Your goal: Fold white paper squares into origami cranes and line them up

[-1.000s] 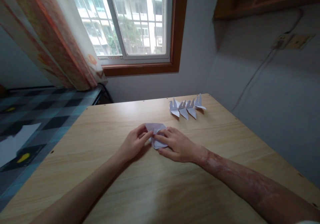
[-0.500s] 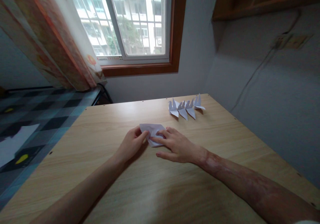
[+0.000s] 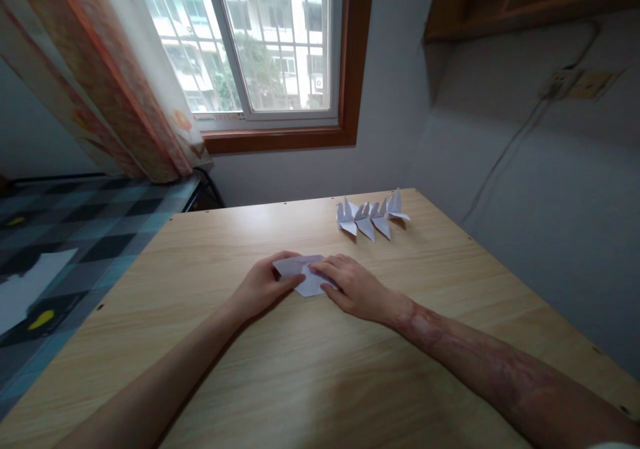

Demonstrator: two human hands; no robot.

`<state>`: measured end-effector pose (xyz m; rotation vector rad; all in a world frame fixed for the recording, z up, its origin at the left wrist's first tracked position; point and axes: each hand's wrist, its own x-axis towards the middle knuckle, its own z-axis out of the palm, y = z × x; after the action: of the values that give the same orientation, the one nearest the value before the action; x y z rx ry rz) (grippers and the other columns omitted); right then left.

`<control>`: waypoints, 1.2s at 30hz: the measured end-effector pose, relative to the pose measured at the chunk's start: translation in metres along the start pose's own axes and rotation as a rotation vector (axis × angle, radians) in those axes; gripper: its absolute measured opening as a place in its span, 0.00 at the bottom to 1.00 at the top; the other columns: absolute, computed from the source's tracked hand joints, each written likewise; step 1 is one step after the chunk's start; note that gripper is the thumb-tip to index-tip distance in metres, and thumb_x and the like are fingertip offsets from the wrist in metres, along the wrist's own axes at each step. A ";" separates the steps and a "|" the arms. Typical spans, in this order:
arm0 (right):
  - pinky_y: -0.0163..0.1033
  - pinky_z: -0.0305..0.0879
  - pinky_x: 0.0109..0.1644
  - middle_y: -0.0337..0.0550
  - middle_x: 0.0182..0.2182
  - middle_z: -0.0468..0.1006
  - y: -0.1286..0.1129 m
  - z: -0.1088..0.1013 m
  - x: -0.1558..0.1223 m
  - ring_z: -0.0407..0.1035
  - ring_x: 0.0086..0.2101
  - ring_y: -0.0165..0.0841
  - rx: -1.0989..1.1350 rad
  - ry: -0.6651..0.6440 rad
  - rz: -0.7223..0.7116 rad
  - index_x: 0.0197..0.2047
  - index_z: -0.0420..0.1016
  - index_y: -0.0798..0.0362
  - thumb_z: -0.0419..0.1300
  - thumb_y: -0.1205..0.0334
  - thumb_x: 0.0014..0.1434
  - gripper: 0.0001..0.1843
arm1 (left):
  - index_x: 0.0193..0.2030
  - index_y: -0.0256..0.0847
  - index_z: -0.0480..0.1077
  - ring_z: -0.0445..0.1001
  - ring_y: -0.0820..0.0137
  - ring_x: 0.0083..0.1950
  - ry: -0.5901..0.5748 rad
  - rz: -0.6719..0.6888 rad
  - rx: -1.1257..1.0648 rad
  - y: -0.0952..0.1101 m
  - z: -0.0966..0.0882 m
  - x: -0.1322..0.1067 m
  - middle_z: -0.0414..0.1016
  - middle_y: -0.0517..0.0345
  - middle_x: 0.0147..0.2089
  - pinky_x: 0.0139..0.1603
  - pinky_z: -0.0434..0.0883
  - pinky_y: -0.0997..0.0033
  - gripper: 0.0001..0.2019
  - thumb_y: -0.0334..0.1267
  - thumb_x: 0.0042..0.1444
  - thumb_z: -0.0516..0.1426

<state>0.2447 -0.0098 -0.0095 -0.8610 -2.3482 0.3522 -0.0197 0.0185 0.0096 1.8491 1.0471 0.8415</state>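
Observation:
A partly folded sheet of white paper [image 3: 311,285] lies low over the middle of the wooden table [image 3: 280,375], between my hands. My left hand [image 3: 263,282] grips its left side, the thumb on top and the other fingers under or behind it. From the right, my right hand [image 3: 353,285] holds the other side, its fingertips on the top face and its thumb near the lower right edge. The exact folds beneath my right fingers are hidden. Farther back stand several folded white paper cranes [image 3: 364,221] in a row.
Left of the table is a surface with a checked cloth [image 3: 125,212], bearing some white paper [image 3: 37,285]. A window [image 3: 280,42] and curtain [image 3: 135,89] are behind. A wooden shelf [image 3: 530,9] and a cable [image 3: 505,152] are on the right wall.
The paper has turned slightly and sits a little lower. My left thumb has slid right over it. My right fingers, spread across it before, have drawn together at its right side.

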 end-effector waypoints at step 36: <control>0.58 0.69 0.73 0.59 0.68 0.76 -0.001 -0.001 -0.001 0.73 0.65 0.50 0.005 -0.015 -0.002 0.77 0.63 0.56 0.62 0.62 0.72 0.33 | 0.39 0.44 0.76 0.78 0.62 0.41 0.262 0.191 0.618 -0.004 0.005 -0.005 0.80 0.55 0.41 0.41 0.72 0.66 0.08 0.42 0.70 0.62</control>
<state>0.2453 -0.0115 -0.0087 -0.8562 -2.3611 0.3655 -0.0190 0.0140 0.0029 2.4302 1.4259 0.9614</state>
